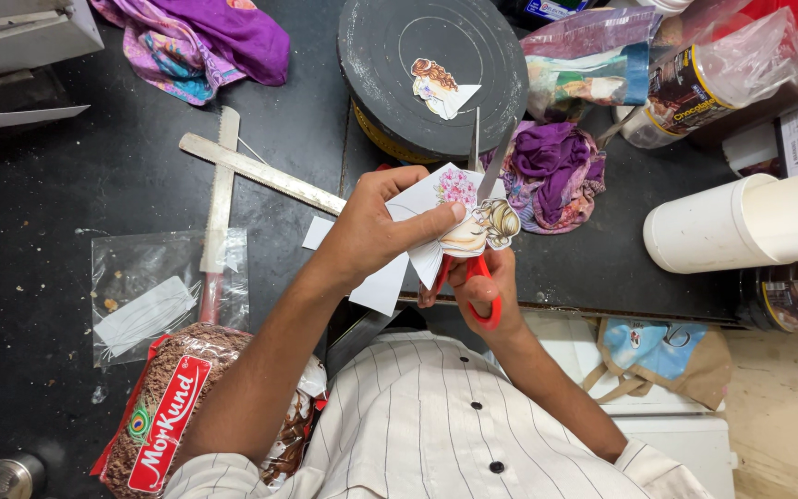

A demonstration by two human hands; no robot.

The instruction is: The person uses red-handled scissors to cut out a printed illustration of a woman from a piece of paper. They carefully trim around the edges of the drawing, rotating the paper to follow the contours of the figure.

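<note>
While the dark worktop (66, 185) fills most of the view, the largest thing on it is the round black disc (436, 74) at twelve o'clock, with one finished paper cut-out (441, 88) lying on its face. A white cylinder (741, 226) lies at three o'clock, a metal ruler (260, 174) crossed by a saw blade (219, 185) at ten o'clock, and a red packet of seeds (168, 416) at seven o'clock. At the centre, the left hand (376, 226) grips a printed paper figure (468, 222), thumb and fingers pinched on the sheet beside the picture. Just below, at five o'clock of it, the right hand (482, 282) has its fingers clenched through the red loops of the scissors (477, 185), whose blades stand parted and point toward twelve o'clock, the paper between them. To cut cleanly here, it looks best to turn the paper with the left hand rather than swing the blades, keep the pinch close to the cut line so the sheet stays taut, and take short bites near the blade pivot around the tight curves of the hair.
</note>
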